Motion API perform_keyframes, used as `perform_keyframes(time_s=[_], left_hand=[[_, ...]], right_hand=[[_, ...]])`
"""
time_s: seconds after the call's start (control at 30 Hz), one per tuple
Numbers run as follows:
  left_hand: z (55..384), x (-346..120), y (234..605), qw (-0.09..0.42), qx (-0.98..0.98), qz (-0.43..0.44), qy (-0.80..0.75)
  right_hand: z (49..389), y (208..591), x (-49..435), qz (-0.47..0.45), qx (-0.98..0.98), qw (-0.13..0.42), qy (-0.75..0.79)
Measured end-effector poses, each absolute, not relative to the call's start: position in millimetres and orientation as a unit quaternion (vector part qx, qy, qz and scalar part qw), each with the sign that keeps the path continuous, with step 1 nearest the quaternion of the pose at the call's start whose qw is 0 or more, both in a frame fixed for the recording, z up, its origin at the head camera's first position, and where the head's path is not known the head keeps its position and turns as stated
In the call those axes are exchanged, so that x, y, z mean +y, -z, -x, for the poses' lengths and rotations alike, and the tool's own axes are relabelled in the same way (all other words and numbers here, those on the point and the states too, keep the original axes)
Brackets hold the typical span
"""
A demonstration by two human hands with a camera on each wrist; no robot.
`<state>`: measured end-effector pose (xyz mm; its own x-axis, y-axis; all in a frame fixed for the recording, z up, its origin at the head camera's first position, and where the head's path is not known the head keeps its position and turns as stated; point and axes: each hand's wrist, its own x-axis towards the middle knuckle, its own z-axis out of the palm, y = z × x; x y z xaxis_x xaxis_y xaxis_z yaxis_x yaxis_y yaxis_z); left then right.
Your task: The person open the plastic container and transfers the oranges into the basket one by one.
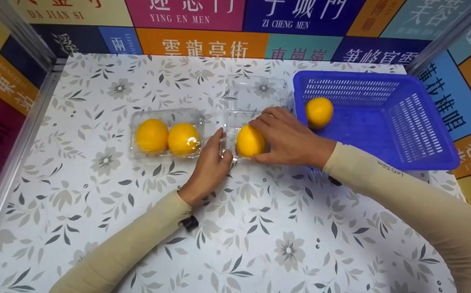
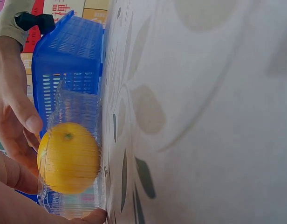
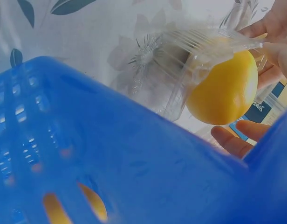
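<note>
An orange (image 1: 250, 140) sits in a clear plastic clamshell box (image 1: 235, 116), whose lid lies back toward the wall. My right hand (image 1: 290, 136) curves loosely beside this orange. In the right wrist view, a slight gap separates its fingertips (image 3: 231, 140) from the peel. At the box's left front corner my left hand (image 1: 211, 167) holds the thin plastic edge between thumb and fingers. Left of that hand, a second clear box (image 1: 134, 122) contains two oranges (image 1: 152, 135). The left wrist view shows the orange (image 2: 69, 158) behind the box's clear wall.
A blue-purple slotted basket (image 1: 382, 162) stands right of the open box, close against it. One more orange (image 1: 319, 112) lies in its left end. Printed wall panels (image 1: 202, 44) border the back and sides of the floral-covered table (image 1: 235, 244).
</note>
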<state>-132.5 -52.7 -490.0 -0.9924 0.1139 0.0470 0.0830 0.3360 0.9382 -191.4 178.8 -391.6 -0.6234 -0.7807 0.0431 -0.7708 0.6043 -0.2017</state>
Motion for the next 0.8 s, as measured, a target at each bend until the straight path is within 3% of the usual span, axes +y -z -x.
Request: perform_keyframes(time_s=[0.33,0.8], left_hand=[[134.0,-53.4,491.4,0.019,0.819,-0.056,-0.571],[149.3,-54.3,530.2,0.002,0.823,-0.069,-0.564]], right_hand=[[192.2,395.8,175.6,0.424,0.9,0.042,0.094],[196.9,399.0,172.0,0.403,0.91,0.062,0.081]])
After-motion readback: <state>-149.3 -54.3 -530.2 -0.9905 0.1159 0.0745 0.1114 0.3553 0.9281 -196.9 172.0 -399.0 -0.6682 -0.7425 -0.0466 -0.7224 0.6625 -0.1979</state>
